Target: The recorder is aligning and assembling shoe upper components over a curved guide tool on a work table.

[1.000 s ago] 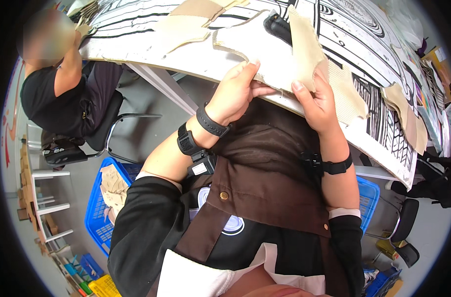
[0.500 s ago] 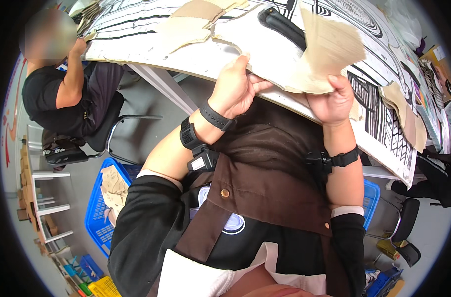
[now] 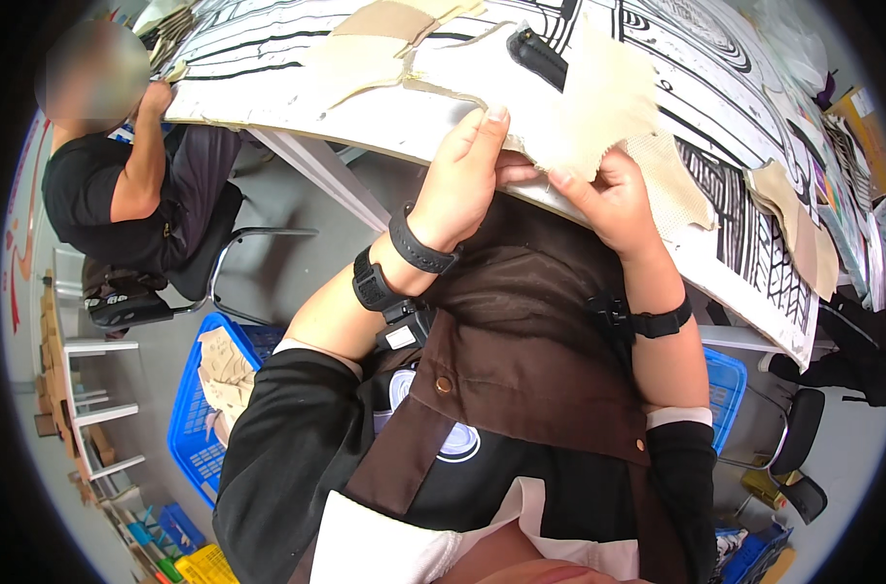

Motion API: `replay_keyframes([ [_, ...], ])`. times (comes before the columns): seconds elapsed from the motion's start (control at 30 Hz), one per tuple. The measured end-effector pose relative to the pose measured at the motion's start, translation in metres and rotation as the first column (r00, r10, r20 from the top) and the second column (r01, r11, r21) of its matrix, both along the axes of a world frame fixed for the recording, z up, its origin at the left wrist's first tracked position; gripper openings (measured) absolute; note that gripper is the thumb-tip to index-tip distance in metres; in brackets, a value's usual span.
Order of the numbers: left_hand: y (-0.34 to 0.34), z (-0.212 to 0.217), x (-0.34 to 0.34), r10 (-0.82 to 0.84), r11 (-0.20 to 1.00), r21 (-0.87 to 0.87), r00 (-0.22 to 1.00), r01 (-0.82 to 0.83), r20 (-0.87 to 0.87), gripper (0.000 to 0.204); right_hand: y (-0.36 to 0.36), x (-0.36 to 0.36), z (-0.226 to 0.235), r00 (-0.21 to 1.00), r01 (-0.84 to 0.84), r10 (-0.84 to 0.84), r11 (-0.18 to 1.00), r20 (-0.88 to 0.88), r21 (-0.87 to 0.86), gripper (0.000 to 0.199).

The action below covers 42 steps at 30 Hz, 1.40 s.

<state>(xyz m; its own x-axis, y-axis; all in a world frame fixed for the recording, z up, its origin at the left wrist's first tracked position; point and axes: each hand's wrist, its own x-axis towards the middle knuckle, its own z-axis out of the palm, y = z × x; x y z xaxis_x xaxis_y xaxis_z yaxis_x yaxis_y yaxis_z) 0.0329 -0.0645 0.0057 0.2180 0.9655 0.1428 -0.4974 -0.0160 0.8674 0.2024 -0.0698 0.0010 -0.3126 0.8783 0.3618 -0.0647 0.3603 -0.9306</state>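
Two hands, left hand and right hand, pinch the cream fabric piece between their fingers at the table edge.

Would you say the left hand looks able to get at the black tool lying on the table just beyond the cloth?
Probably yes: the black tool lies uncovered on the table, just past the left hand, but that hand is gripping the beige cloth and would need to let go first.

Ahead of me the table runs across the view, with my left hand and right hand side by side at its near edge, both on the cloth piece. A tool lies on the table just behind that piece. Down to my left a crate sits on the floor, cloth scraps in it. Farther left, a seated person is at the table.
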Motion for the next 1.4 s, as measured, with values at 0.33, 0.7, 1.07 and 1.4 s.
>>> replay_keyframes([
  [0.33,-0.003,-0.006,-0.004,0.022,0.998,0.066,0.994,-0.015,-0.107,0.036,-0.002,-0.012,-0.006,0.947,0.279,-0.321,0.840,0.012,0.466,0.033],
  [0.7,-0.013,-0.020,-0.003,0.051,0.979,0.197,0.998,-0.058,0.045,0.032,-0.002,-0.009,0.004,0.863,0.134,-0.388,0.793,0.323,0.595,0.028],
  [1.07,0.012,-0.013,-0.031,0.823,0.531,0.837,0.311,-0.127,-0.475,0.033,0.011,0.000,0.011,0.728,0.194,-0.409,0.893,0.551,0.407,0.032],
  [1.4,0.010,0.004,-0.027,0.751,0.582,0.813,0.376,0.014,-0.544,0.024,0.009,0.001,-0.005,0.579,0.069,-0.518,0.801,0.630,0.595,0.038],
])
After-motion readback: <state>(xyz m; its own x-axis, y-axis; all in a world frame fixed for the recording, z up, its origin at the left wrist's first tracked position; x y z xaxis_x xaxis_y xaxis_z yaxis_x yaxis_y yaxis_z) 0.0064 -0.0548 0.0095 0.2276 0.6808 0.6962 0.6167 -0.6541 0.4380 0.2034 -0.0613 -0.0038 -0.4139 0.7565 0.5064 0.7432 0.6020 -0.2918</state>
